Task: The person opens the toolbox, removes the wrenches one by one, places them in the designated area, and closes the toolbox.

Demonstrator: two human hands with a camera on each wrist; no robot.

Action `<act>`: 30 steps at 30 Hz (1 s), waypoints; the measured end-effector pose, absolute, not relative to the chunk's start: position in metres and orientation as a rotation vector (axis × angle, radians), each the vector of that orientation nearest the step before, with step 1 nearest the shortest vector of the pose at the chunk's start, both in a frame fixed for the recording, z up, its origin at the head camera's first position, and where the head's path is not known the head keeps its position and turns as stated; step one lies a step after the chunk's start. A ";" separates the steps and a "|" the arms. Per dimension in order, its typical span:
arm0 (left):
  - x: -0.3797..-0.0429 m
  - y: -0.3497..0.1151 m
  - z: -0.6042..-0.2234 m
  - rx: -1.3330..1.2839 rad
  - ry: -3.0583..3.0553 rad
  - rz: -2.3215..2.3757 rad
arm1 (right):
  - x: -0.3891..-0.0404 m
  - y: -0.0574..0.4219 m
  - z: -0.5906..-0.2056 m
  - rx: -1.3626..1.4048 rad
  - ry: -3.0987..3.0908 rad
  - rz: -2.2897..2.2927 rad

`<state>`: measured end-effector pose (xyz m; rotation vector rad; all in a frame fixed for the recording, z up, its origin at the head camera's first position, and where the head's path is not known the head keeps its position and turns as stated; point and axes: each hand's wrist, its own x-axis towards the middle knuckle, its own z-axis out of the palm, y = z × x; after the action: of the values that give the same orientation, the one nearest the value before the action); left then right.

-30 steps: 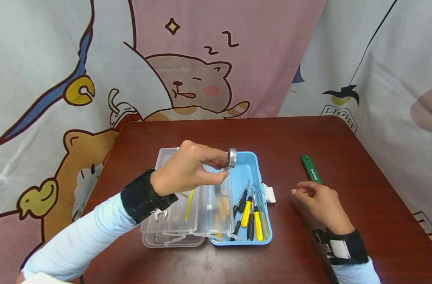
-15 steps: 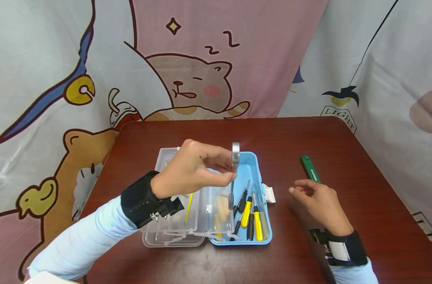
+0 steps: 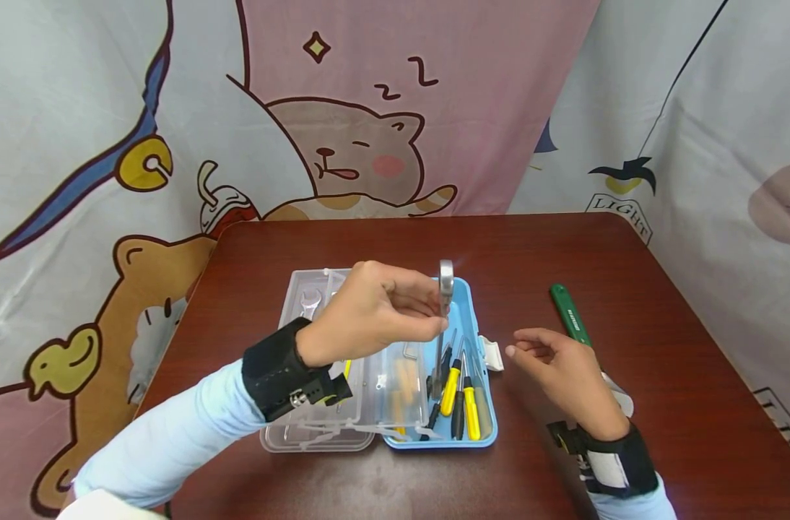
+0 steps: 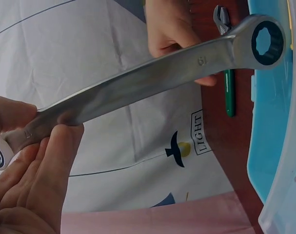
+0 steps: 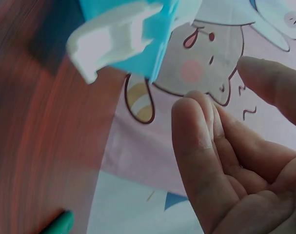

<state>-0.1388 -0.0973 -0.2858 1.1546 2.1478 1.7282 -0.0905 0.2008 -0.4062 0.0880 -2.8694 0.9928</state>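
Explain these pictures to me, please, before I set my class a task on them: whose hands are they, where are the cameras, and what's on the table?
There is no machine here: a person works bare-handed, with a black band on each wrist. The widest picture comes from a camera on the head, looking forward and down; the two close-ups come from cameras on the wrists. The left hand pinches a metal wrench above an open toolbox on a brown table. Its blue side contains what look like screwdrivers, with yellow or black handles. The right hand holds nothing. A green-handled tool lies on the table, partly hidden by that hand in the head view.
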 end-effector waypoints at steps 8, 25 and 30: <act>-0.140 -0.088 -0.293 1.163 2.166 1.715 | -0.086 0.181 -0.399 0.159 -2.842 1.018; -0.145 -0.079 -0.305 1.125 2.167 1.668 | -0.071 0.160 -0.395 0.375 -2.622 1.269; -0.145 -0.077 -0.305 1.115 2.168 1.679 | -0.069 0.156 -0.399 0.533 -2.557 1.429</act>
<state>-0.1449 -0.0773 -0.3051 1.1148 2.1678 1.6786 -0.0694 0.1559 -0.3988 0.5334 -2.5566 1.4288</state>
